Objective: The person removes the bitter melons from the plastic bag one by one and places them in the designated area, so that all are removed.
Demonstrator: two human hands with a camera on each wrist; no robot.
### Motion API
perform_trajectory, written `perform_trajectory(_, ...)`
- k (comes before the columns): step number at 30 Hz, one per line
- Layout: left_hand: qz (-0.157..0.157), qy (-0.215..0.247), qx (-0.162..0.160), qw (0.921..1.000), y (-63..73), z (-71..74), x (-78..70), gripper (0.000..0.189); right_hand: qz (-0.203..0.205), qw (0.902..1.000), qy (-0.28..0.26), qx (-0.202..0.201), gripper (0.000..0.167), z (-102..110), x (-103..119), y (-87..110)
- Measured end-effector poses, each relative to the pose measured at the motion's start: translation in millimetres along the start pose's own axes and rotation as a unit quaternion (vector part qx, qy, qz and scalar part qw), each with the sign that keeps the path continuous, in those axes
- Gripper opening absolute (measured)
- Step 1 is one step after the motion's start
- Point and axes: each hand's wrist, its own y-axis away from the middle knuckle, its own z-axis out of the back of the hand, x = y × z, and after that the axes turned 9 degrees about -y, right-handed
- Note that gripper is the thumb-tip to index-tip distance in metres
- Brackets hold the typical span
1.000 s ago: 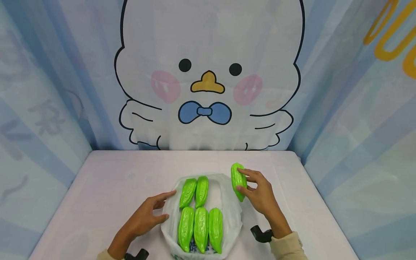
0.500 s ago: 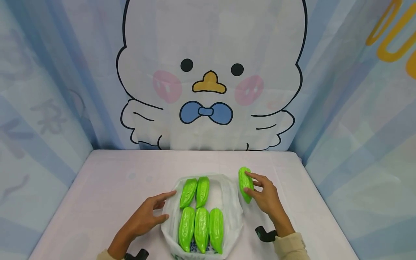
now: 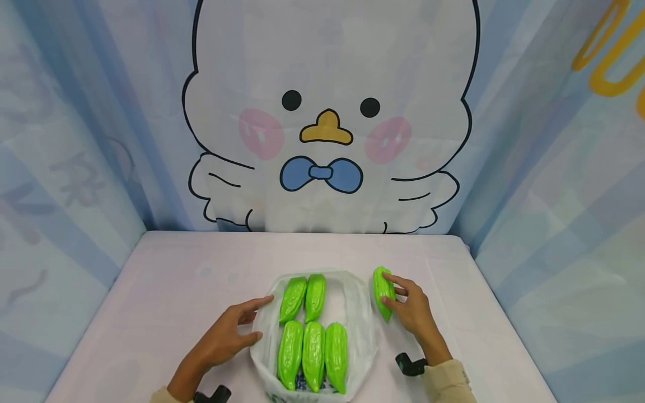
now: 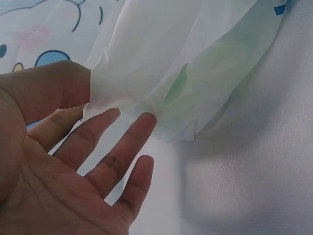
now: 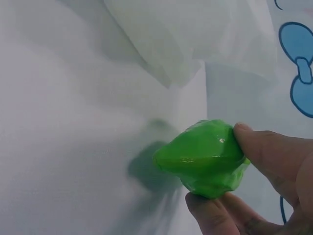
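In the head view my right hand (image 3: 414,308) pinches a glossy, ridged green bitter melon (image 3: 384,294) between thumb and fingers, just right of a white plastic bag (image 3: 361,336). The right wrist view shows the pointed end of this bitter melon (image 5: 203,159) toward the camera, above its shadow. Several like it lie inside the wide-open bag, two behind and three in front, among them a front bitter melon (image 3: 290,355). My left hand (image 3: 229,333) touches the bag's left side with spread fingers. From the left wrist, one fingertip is hidden behind the bag's thin plastic (image 4: 146,54).
A pale cloth-covered table (image 3: 201,263) lies under everything. Behind it hangs a curtain (image 3: 322,56) printed with a cartoon bird, and more curtains close in both sides. Black wrist cameras (image 3: 410,365) sit at both wrists.
My right hand has carried the pinched bitter melon rightward, away from the bag, and a little toward me. The left hand and the bitter melons in the bag have stayed put.
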Motion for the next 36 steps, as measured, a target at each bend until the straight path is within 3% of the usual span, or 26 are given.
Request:
perform_trajectory(13, -0.001, -0.002, 0.002, 1.0000, -0.6, -0.1, 0.3, 0.072, -0.014, 0.9998, 0.015, 0.000, 0.064, -8, -7, -1.7)
perform_trajectory(19, -0.005, -0.003, 0.002, 1.0000, -1.1, -0.5, 0.6, 0.072, 0.004, 0.9998, 0.020, 0.003, 0.064, -7, -7, -1.3)
perform_trajectory(27, -0.009, -0.002, 0.003, 1.0000, -1.6, -0.5, -0.6, 0.072, 0.011, 0.9999, 0.009, 0.003, 0.065, -1, 6, 1.5)
perform_trajectory(36, -0.003, -0.001, 0.001, 1.0000, -0.1, -0.4, -1.4, 0.072, 0.059, 0.9981, -0.012, 0.006, 0.067, 5, 30, 13.0)
